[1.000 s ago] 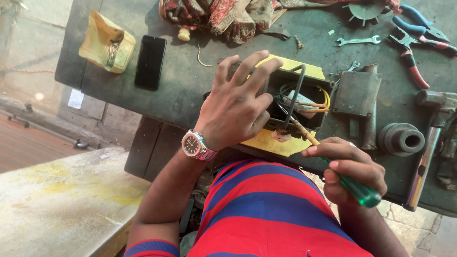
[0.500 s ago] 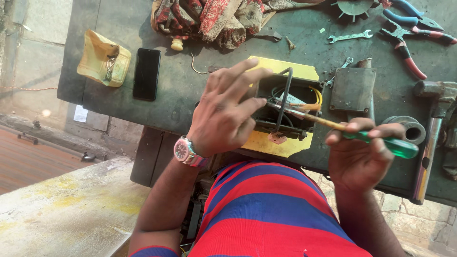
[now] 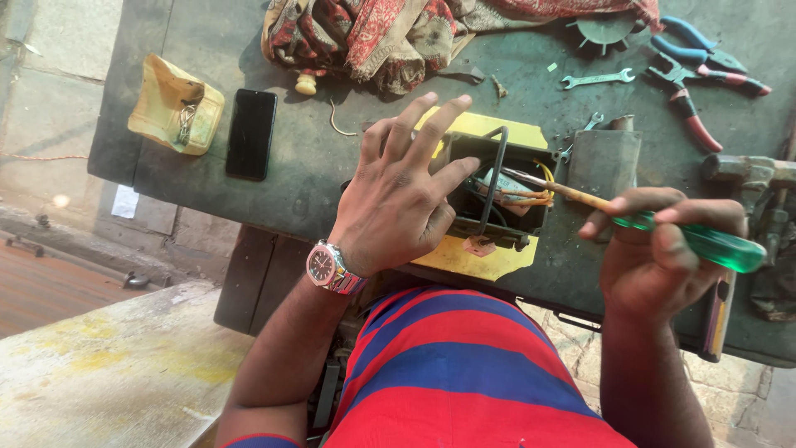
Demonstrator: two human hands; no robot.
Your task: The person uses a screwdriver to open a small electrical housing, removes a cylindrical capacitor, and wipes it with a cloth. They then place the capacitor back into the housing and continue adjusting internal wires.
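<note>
Resting on a dark green bench [image 3: 207,50], a black box [image 3: 497,187] with a yellow plate [image 3: 477,259] under it is held down by the left hand [image 3: 398,203]. That hand is laid flat and open, fingers [image 3: 431,124] spread over the left side of the box, and nothing is gripped in it. A watch [image 3: 330,268] is worn on its wrist. A screwdriver [image 3: 655,224] with a green handle is gripped tight in the right hand [image 3: 659,257], which is closed around the handle. The shaft is pointed left, and its tip is seen inside the open box, among yellow and orange wires [image 3: 535,197]. A black wire loop [image 3: 496,178] is stood up over the middle of the box. A grey metal block [image 3: 604,162] is set just beside the box on its right. A black phone [image 3: 251,134] is laid flat well to the left, and a yellow pouch [image 3: 174,104] is seen next to it. A red patterned cloth [image 3: 373,37] is bunched at the far edge of the bench. A small spanner [image 3: 597,80] and pliers [image 3: 705,70] with red and blue grips are laid at the far right. A hammer [image 3: 730,249] is partly hidden behind the right hand. A red and blue striped shirt [image 3: 464,373] is seen at the bottom.
</note>
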